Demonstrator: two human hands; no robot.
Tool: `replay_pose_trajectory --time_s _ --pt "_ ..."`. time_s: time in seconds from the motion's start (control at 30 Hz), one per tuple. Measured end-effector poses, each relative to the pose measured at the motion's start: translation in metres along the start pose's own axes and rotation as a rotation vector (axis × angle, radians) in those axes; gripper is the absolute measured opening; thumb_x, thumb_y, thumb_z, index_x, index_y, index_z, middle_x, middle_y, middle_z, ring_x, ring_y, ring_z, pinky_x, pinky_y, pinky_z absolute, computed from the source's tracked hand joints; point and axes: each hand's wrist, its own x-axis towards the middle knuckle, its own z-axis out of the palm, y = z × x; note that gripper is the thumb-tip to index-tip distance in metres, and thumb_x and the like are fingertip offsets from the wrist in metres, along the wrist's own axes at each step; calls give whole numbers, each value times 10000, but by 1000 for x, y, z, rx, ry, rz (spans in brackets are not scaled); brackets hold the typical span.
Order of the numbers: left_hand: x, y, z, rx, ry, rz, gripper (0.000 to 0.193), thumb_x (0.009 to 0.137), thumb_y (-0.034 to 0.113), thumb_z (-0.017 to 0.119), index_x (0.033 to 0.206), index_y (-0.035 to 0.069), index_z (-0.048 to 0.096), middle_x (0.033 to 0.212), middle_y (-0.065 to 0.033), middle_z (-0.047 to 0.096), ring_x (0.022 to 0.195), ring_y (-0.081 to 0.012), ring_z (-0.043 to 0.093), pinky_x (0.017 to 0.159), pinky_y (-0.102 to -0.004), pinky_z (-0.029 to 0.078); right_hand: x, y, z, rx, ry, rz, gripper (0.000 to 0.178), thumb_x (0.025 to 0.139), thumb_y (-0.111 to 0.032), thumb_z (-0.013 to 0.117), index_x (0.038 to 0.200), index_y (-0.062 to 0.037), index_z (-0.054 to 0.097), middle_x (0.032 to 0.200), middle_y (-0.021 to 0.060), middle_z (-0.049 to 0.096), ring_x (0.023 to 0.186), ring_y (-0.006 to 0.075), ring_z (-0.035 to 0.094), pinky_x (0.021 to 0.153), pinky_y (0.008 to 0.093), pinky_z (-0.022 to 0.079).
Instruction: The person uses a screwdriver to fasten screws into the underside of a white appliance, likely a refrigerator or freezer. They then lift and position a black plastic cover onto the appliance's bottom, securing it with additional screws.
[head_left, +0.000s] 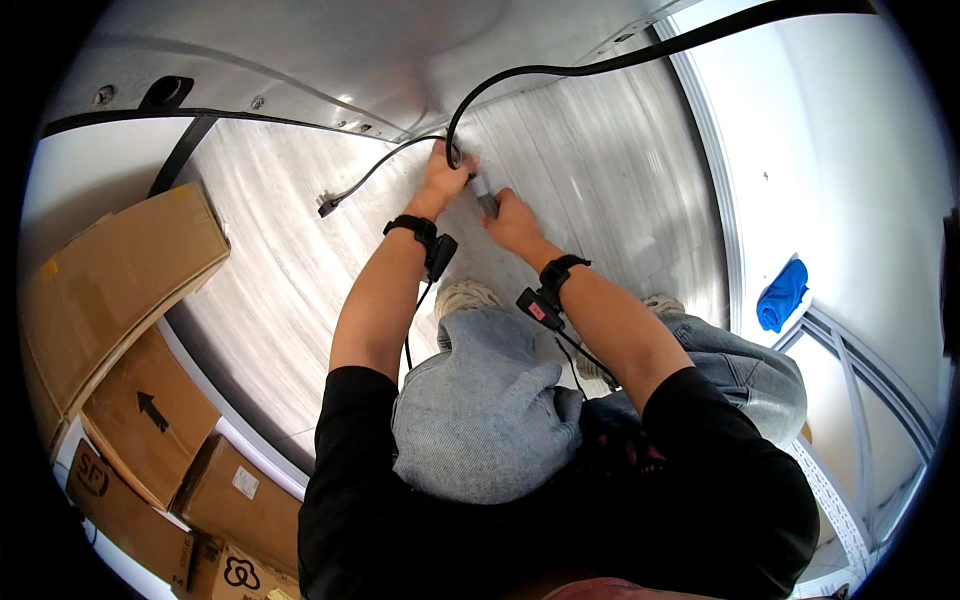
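Observation:
In front of a large metal panel (400,60), my hands meet low over the floor. A thick black hose-like line (560,70) arches from the upper right down to my left hand (446,178), whose fingers are closed around its end. My right hand (514,222) grips a short grey cylindrical piece (486,197) with a paler upper end. That end points at the left hand; whether it touches the black line is hidden by the fingers. A thinner black power cord (375,168) runs from behind the left hand to a plug (326,206) on the floor.
Cardboard boxes (130,280) are stacked at the left. A white wall (840,130) stands at the right, with a blue cloth-like bundle (782,296) above a metal frame (860,400). Pale wood-look flooring (610,170) lies under my knees. Straps with small black devices circle both wrists.

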Motion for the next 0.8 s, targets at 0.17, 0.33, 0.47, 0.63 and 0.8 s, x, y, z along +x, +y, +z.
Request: replay_pose_trajectory --time_s 0.17,0.33,0.47,0.63,0.8 --pt "0 14 8 -127 -22 -106 301 834 -25 534 1105 13 409 858 -101 638 693 -204 644 615 -341 536 -13 30 17 144 -111 -41 401 750 -157 686 1061 44 531 960 240 612 882 350 616 743 412 475" --pt "-12 21 18 -120 -119 -262 220 880 25 490 1096 34 447 950 -99 638 791 -200 642 699 -347 536 -14 33 7 222 -138 41 399 754 -156 699 1055 41 528 929 158 626 831 245 615 738 358 475" --pt "-18 36 29 -13 -213 -291 146 912 94 481 1052 54 475 990 -95 635 839 -203 635 755 -339 530 -12 53 -12 482 -168 89 349 759 -152 704 1013 30 550 910 108 614 799 188 587 695 337 475" --pt "-23 64 45 90 -308 -282 104 879 104 549 935 19 531 890 -118 655 812 -219 647 704 -323 541 -11 74 -74 639 -250 228 290 776 -171 693 982 0 581 876 63 593 774 156 553 627 314 465" --pt "-31 101 54 208 -512 -262 146 842 144 603 920 26 565 874 -106 662 825 -220 650 740 -328 527 -13 58 -192 336 -372 148 245 813 -246 651 951 -56 579 835 21 570 770 120 528 618 301 456"
